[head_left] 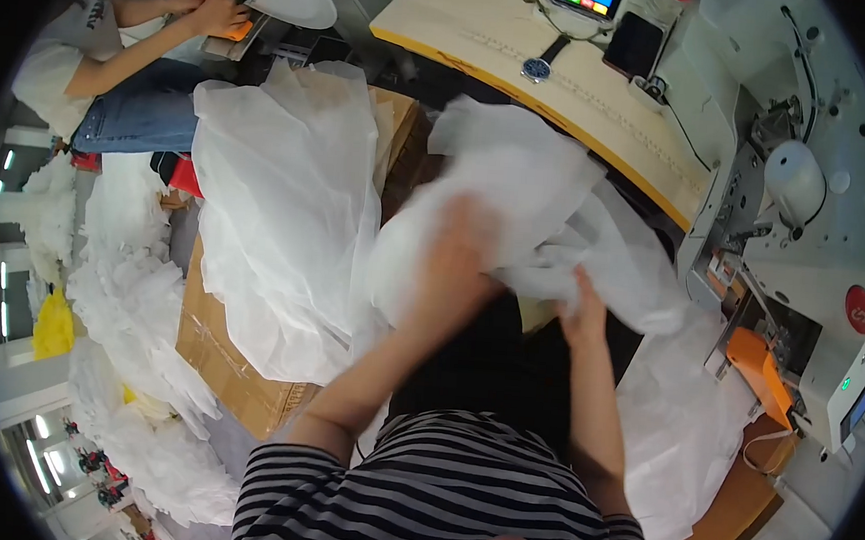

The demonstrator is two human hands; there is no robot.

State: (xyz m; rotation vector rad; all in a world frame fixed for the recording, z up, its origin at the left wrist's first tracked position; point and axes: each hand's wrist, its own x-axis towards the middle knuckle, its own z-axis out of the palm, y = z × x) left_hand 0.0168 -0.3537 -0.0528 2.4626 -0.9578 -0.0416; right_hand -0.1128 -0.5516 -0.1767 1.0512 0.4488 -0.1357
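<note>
A sheer white fabric (530, 166) lies bunched over my lap, reaching up to the table's front edge. My left hand (462, 247) is over its left part, smeared by motion, so its fingers cannot be made out. At the fabric's lower edge my right hand (582, 309) pinches a fold between thumb and fingers. Under that fold a small pale yellowish patch shows against my dark clothing.
Left of me, more white fabric (287, 200) covers a cardboard box (230, 366). A sewing machine (794, 185) stands right, with white cloth (683, 418) below it. The table (450, 20) holds a watch (536, 70) and a phone (634, 45). A co-worker (136, 69) sits far left.
</note>
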